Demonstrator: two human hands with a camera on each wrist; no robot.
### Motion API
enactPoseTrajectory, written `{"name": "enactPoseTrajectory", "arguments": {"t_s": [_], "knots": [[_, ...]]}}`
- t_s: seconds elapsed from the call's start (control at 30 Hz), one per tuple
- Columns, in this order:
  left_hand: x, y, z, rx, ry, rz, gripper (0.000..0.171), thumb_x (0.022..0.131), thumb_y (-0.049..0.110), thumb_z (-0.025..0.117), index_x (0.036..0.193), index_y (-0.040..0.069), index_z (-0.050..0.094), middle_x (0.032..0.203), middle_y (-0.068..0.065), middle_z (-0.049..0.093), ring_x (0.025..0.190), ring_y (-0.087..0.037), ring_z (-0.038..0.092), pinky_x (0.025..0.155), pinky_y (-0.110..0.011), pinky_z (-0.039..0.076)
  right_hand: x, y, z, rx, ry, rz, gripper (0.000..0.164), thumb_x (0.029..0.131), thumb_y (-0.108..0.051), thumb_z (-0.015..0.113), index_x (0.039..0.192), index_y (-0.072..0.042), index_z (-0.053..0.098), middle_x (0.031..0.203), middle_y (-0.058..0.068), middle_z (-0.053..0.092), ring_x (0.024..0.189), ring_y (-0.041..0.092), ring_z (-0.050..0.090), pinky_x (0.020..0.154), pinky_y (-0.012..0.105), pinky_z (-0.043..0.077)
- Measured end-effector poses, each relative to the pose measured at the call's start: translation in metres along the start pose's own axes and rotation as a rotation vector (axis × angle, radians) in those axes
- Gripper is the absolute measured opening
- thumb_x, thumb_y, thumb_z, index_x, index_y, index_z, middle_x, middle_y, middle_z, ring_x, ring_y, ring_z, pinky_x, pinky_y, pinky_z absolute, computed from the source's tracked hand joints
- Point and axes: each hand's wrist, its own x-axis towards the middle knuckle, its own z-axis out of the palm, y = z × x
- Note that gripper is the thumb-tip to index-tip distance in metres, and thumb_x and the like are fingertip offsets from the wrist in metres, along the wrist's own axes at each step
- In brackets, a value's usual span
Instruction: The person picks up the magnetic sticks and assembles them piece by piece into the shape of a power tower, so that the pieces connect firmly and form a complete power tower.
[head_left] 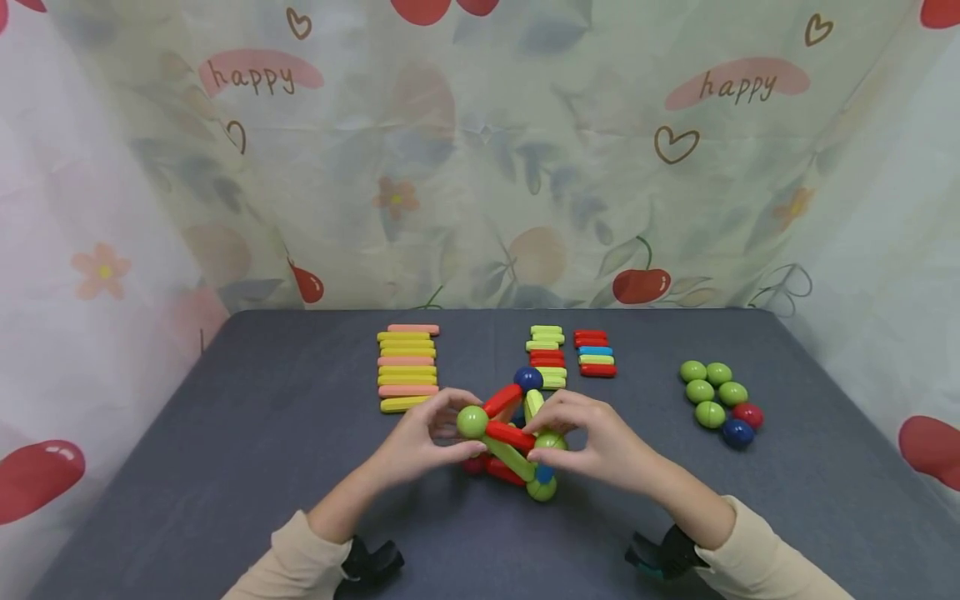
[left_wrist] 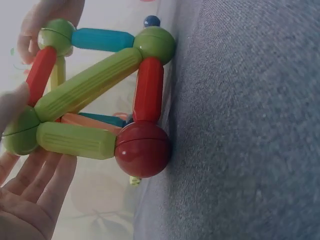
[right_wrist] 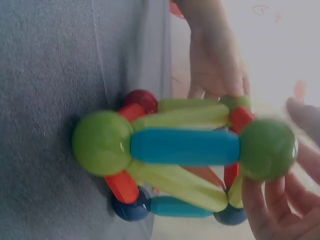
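A ball-and-rod toy frame (head_left: 510, 435) stands at the middle of the table, its lower balls at the cloth. My left hand (head_left: 426, 435) holds the upper left green ball (head_left: 472, 422), with the thumb on one side and fingers on the other. Around the upper right green ball (right_wrist: 268, 149) curl the fingers of my right hand (head_left: 600, 435). A red rod (head_left: 510, 435) joins these two balls. On the near face, a long green rod (left_wrist: 90, 82) runs diagonally above a dark red ball (left_wrist: 143, 149). A blue rod (right_wrist: 185, 146) forms one upright. One dark blue ball (head_left: 528, 378) tops the far side.
Yellow and pink long rods (head_left: 407, 371) lie in a column behind the left hand. Two columns of short rods, one partly green (head_left: 547, 344) and one partly red (head_left: 597, 370), lie behind the frame. Loose balls (head_left: 709, 414), mostly green, sit at the right. A printed curtain (head_left: 480, 167) hangs behind.
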Motion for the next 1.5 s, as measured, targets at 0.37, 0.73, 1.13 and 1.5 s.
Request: {"name": "enactPoseTrajectory", "arguments": {"t_s": [0.37, 0.73, 1.13, 1.5], "knots": [[0.001, 0.002, 0.0, -0.03, 0.01, 0.014, 0.043, 0.084, 0.007, 0.074, 0.123, 0.003, 0.057, 0.114, -0.015, 0.057, 0.104, -0.032, 0.064, 0.087, -0.032, 0.055, 0.016, 0.066, -0.044, 0.0, 0.161, 0.339, 0.018, 0.093, -0.01, 0.063, 0.106, 0.002, 0.067, 0.099, 0.017, 0.068, 0.082, 0.021, 0.064, 0.071, 0.026, 0.052], [0.005, -0.002, -0.004, -0.057, -0.059, 0.007, 0.045, 0.086, 0.005, 0.071, 0.128, 0.003, 0.055, 0.121, -0.015, 0.055, 0.109, -0.032, 0.061, 0.089, -0.031, 0.054, 0.019, 0.126, -0.054, -0.181, 0.083, 0.633, 0.03, 0.091, -0.013, 0.066, 0.114, 0.006, 0.064, 0.116, 0.025, 0.062, 0.096, 0.035, 0.057, 0.076, 0.039, 0.051], [0.008, -0.007, -0.004, -0.104, -0.138, 0.058, 0.049, 0.089, 0.002, 0.067, 0.134, -0.003, 0.049, 0.122, -0.019, 0.051, 0.116, -0.037, 0.058, 0.091, -0.031, 0.053, 0.02, 0.133, -0.045, -0.407, 0.02, 0.632, 0.024, 0.083, -0.01, 0.073, 0.1, 0.006, 0.067, 0.073, 0.01, 0.052, 0.067, 0.021, 0.047, 0.06, 0.03, 0.036], [0.006, -0.006, -0.004, -0.112, -0.142, 0.064, 0.049, 0.09, 0.004, 0.066, 0.135, -0.004, 0.048, 0.124, -0.021, 0.051, 0.116, -0.035, 0.059, 0.092, -0.032, 0.053, 0.025, 0.084, -0.051, -0.074, 0.136, 0.388, 0.026, 0.091, -0.014, 0.067, 0.11, 0.003, 0.06, 0.106, 0.02, 0.065, 0.084, 0.03, 0.066, 0.073, 0.028, 0.052]]}}
